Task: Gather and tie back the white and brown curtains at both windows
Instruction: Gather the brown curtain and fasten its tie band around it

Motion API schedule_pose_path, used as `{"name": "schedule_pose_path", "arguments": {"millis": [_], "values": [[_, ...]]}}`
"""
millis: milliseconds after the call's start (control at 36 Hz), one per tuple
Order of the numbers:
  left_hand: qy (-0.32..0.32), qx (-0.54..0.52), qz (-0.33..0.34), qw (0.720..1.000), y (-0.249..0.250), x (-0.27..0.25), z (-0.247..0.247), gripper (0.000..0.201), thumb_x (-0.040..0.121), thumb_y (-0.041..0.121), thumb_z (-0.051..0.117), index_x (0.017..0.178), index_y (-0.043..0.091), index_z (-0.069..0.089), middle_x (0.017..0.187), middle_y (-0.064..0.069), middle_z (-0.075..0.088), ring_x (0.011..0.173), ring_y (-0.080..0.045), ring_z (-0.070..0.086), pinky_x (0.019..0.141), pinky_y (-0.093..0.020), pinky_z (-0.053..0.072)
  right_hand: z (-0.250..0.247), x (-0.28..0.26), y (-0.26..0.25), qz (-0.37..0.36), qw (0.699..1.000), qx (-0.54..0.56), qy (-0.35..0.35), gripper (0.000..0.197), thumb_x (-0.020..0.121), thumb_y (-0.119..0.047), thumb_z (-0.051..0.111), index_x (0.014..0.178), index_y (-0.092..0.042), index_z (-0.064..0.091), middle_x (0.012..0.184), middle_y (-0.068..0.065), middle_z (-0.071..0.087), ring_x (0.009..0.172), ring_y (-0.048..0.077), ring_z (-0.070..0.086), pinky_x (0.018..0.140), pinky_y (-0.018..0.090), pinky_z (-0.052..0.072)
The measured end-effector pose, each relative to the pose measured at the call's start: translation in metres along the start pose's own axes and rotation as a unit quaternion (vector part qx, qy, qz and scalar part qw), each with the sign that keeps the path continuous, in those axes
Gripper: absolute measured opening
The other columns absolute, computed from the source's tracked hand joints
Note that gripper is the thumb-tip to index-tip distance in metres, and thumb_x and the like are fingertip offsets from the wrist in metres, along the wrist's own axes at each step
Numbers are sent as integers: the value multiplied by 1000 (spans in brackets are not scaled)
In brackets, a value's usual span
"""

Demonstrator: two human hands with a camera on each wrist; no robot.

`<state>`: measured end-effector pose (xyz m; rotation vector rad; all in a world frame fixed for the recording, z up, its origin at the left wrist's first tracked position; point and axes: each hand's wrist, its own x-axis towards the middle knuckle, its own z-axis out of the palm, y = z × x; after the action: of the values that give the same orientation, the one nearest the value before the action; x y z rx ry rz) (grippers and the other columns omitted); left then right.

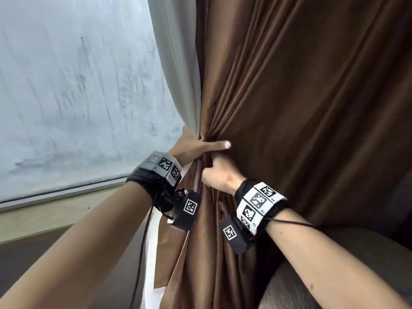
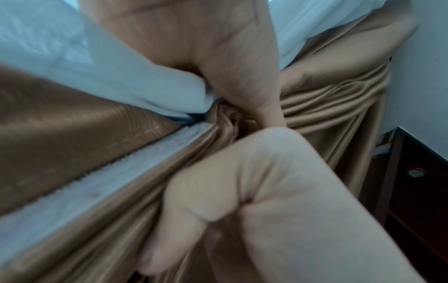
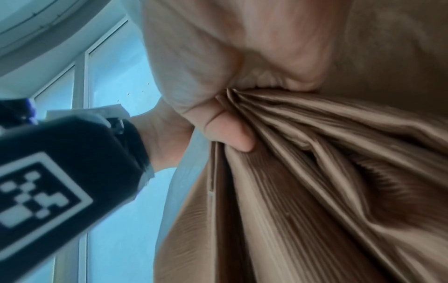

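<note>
The brown curtain [image 1: 301,108] hangs on the right and is bunched into tight folds at waist height. A white curtain [image 1: 178,63] runs along its left edge, beside the window. My left hand [image 1: 200,144] grips both curtains at the bunch: thumb stretched across the front, fingers hidden behind the cloth. Just below, touching it, my right hand [image 1: 217,172] clenches the brown folds in a fist. In the left wrist view the white curtain [image 2: 121,76] is pinched under my left hand [image 2: 230,67], above the right fist [image 2: 266,181]. The right wrist view shows my right hand [image 3: 227,132] squeezing brown pleats [image 3: 315,172].
The frosted window pane [image 1: 78,85] fills the left, with a pale sill [image 1: 55,208] under it. A grey padded seat [image 1: 334,275] lies at the lower right. Dark wooden furniture [image 2: 412,181] stands by the wall behind the curtain.
</note>
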<state>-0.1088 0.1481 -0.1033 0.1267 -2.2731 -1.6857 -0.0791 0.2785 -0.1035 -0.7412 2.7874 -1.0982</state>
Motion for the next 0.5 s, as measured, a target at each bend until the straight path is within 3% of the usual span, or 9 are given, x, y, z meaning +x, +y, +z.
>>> {"name": "schedule_pose_path", "arguments": {"millis": [56,111,167,222,278,333,389,444,500], "values": [[40,16,7,999,1,-2,1,100,41,54,93,128,23,57,114,9,69,105,-8,65,97,-30,50,-2,3,4,0,1000,-6,-9,55,70,-4,62,124,-4,54,108,15,65,107,32,61,77,27,50],[96,42,1,995,1,-4,2,85,49,50,87,126,24,61,113,6,68,105,-14,64,96,-33,51,-2,6,11,-20,1000,8,-15,82,62,-5,66,140,-8,43,123,12,61,117,28,56,90,28,51],[134,74,-2,988,0,-3,1,75,57,44,78,127,21,61,113,0,67,105,-22,63,95,-36,52,-1,12,23,-50,996,78,-17,95,52,-10,66,144,-14,43,136,3,56,126,18,50,103,24,44],[151,86,-10,985,1,0,-3,70,64,37,74,129,17,59,115,-5,66,107,-27,62,96,-34,51,2,19,37,-56,981,184,-4,83,59,-5,67,140,-13,51,139,0,55,128,9,47,108,18,36],[161,95,-16,982,0,6,-9,64,72,27,76,132,14,57,120,-8,64,112,-28,59,93,-29,47,2,27,53,-28,961,270,59,57,74,11,63,129,-4,59,131,8,61,117,10,52,99,12,39],[175,97,-19,980,-1,11,-17,63,74,22,78,132,14,57,126,-10,62,118,-29,57,95,-27,44,-6,34,75,26,935,313,167,42,79,12,64,119,1,63,114,13,67,102,15,58,86,16,45],[180,93,-26,979,-1,13,-26,65,73,21,79,133,12,56,129,-11,61,120,-29,56,96,-25,41,-18,42,100,85,908,313,265,43,75,-1,74,117,2,62,106,13,68,98,19,60,84,27,47],[164,89,-29,982,0,13,-34,66,70,23,79,132,12,59,126,-10,63,118,-27,58,93,-24,41,-32,50,129,162,886,303,312,76,65,-31,82,127,2,55,123,17,63,113,26,60,99,34,44],[154,84,-30,984,2,13,-41,62,71,20,79,129,12,60,124,-9,64,115,-24,59,91,-24,41,-47,58,152,237,867,262,350,114,53,-61,81,141,1,41,140,19,51,131,30,48,110,36,37]]}}
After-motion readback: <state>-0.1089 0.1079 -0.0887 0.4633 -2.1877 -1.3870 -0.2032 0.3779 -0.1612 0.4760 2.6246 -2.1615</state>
